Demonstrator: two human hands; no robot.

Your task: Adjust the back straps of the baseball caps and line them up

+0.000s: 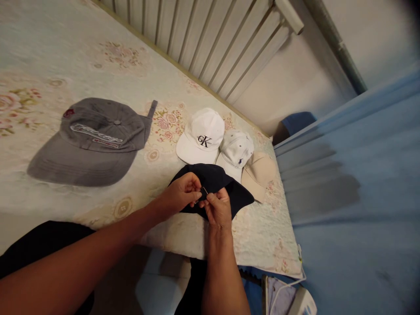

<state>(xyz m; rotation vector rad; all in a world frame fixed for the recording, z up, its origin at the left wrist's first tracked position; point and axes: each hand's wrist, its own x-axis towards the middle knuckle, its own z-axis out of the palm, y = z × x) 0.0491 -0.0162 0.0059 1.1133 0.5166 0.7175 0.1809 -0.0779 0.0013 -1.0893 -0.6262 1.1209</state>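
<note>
A dark navy or black cap (241, 197) lies near the bed's front edge, its brim toward the right. Over its back part, my left hand (183, 191) and my right hand (219, 208) meet with fingertips pinched. Between them shows a small metal buckle (204, 190) at the cap's strap; the strap itself is mostly hidden by my fingers. Just behind the dark cap sit a white cap with black letters (201, 133) and a white cap with a small dark emblem (236, 148). A beige cap (262, 170) rests beside them at the right.
A grey cap (98, 127) with script lettering lies on the floral bedspread (151, 183) at the left, its strap loose. A slatted headboard (197, 35) runs along the back. At the right hangs a blue curtain (354, 197). A white cable (285, 286) dangles below the front right corner.
</note>
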